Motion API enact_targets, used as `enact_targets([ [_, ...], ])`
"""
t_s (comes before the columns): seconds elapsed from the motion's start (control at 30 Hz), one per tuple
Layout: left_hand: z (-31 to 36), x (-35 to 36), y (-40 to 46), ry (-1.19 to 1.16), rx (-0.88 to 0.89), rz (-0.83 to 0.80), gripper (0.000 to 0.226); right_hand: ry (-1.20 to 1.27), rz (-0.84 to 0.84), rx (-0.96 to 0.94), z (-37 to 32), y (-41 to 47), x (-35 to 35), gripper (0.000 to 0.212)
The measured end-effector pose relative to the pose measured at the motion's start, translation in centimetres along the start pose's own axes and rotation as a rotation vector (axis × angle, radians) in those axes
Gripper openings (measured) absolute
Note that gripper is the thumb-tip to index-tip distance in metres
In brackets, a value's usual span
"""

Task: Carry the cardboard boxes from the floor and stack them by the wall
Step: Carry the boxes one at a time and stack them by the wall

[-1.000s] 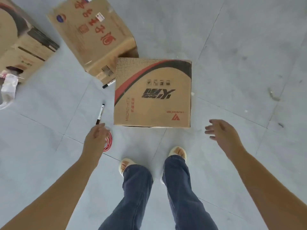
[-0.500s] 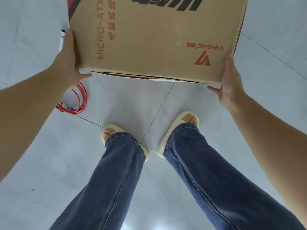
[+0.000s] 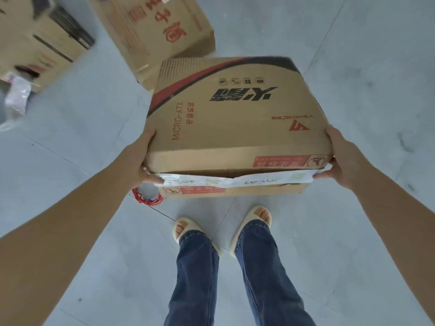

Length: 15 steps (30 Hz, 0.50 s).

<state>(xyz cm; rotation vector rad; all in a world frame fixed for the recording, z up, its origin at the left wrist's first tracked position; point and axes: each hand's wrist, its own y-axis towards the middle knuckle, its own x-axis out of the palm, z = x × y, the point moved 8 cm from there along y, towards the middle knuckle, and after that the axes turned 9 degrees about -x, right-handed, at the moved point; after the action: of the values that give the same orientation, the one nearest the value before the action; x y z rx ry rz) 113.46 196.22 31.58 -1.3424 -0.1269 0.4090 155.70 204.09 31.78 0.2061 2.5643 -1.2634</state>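
Tan held box (image 3: 235,128) with red-and-black swoosh, black logo, red lettering, white tape. Brown box (image 3: 160,31) with red characters. Pale grey tiled floor (image 3: 364,67). Red cable coil (image 3: 147,197). Blue jeans (image 3: 259,267), cream sandals (image 3: 188,225).

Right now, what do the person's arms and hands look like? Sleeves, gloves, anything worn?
Both arms are bare along all of their visible length: no sleeves in view. The left hand and right hand are bare too: no gloves, and no rings, watch or wristband visible. No markings or cables on either arm. Below, the person wears blue jeans and cream open-toe slippers.
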Motion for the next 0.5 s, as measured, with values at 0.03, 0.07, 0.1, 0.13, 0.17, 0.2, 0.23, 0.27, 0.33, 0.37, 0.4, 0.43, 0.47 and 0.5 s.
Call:
enact_targets([
  [0.03, 0.5, -1.1, -2.2, 0.004, 0.013, 0.009, 0.036, 0.002, -0.006, -0.002, -1.3, -1.9, -0.2, 0.028],
  [0.07, 0.8, -2.1, -4.5, 0.013, 0.022, 0.022, 0.037, 0.006, -0.009, -0.004, -2.5, -4.1, -0.4, 0.03],
  [0.1, 1.2, -3.4, -7.3, 0.0, 0.03, 0.026, 0.038, 0.007, -0.016, -0.013, -3.9, -6.3, -0.7, 0.032],
  [0.13, 1.6, -4.5, -10.1, -0.006, 0.049, 0.03, 0.036, 0.006, -0.027, -0.024, -5.3, -8.8, -1.1, 0.033],
  [0.17, 1.3, -5.1, -11.7, -0.019, 0.052, 0.014, 0.033, 0.003, -0.029, -0.023, -5.9, -10.3, -1.4, 0.035],
  [0.2, 1.4, -5.8, -14.2, -0.013, 0.08, 0.001, 0.03, 0.009, -0.026, -0.035, -7.1, -12.3, -2.0, 0.036],
  [0.23, 1.6, -6.4, -17.2, -0.02, 0.11, -0.005, 0.026, 0.015, -0.036, -0.046, -8.4, -14.7, -2.6, 0.036],
  [0.27, 1.6, -7.0, -20.1, -0.021, 0.137, -0.012, 0.023, 0.024, -0.04, -0.06, -9.5, -17.0, -3.2, 0.035],
  [0.33, 1.3, -7.8, -24.9, -0.031, 0.175, -0.017, 0.02, 0.042, -0.033, -0.092, -11.6, -21.5, -4.6, 0.027],
  [0.37, 0.8, -8.1, -26.8, -0.052, 0.18, -0.019, 0.019, 0.049, -0.029, -0.102, -12.3, -23.3, -5.3, 0.024],
  [0.4, 0.0, -8.5, -28.3, -0.066, 0.18, -0.015, 0.017, 0.048, -0.025, -0.109, -12.6, -25.0, -6.1, 0.023],
  [0.43, -0.9, -8.8, -29.8, -0.084, 0.174, -0.005, 0.016, 0.04, -0.024, -0.113, -12.7, -26.5, -6.8, 0.022],
  [0.47, -1.7, -9.1, -30.7, -0.094, 0.177, -0.005, 0.015, 0.03, -0.028, -0.119, -12.6, -27.7, -7.4, 0.022],
  [0.5, -2.4, -9.3, -31.7, -0.103, 0.187, -0.003, 0.015, 0.023, -0.035, -0.126, -12.6, -28.7, -8.0, 0.021],
])
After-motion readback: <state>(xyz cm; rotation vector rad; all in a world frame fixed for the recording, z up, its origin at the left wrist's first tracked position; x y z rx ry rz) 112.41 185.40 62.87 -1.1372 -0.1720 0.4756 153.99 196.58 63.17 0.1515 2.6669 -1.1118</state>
